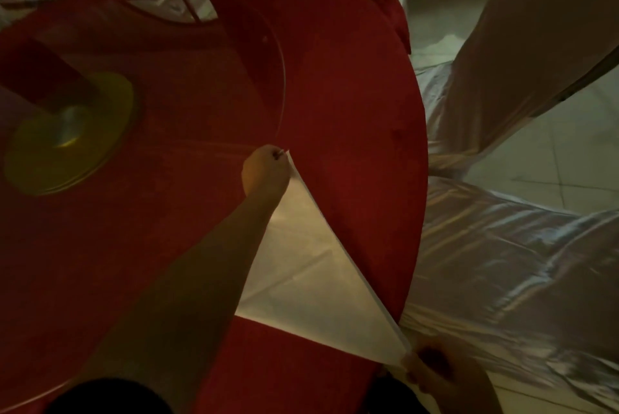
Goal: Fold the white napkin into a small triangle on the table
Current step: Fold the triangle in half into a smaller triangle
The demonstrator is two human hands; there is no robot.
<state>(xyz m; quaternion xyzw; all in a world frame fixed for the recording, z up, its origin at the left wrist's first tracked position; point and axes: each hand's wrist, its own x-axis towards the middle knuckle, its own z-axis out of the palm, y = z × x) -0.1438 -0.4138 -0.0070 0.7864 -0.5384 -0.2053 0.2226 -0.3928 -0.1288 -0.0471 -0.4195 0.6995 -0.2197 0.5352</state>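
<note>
The white napkin (pixel 315 273) lies on the round red table (pixel 361 132) as a large triangle, its long folded edge running from the middle of the table down to the near right rim. My left hand (pixel 266 167) pinches the far tip of the napkin, and my forearm lies across the napkin's left part and hides it. My right hand (pixel 438 371) grips the near right corner at the table's edge.
A clear glass turntable (pixel 281 79) covers the table's middle, with a yellow disc (pixel 100 145) under its hub at the left. Chairs in shiny white covers (pixel 502 263) stand close on the right, and a tiled floor (pixel 569 152) shows beyond them.
</note>
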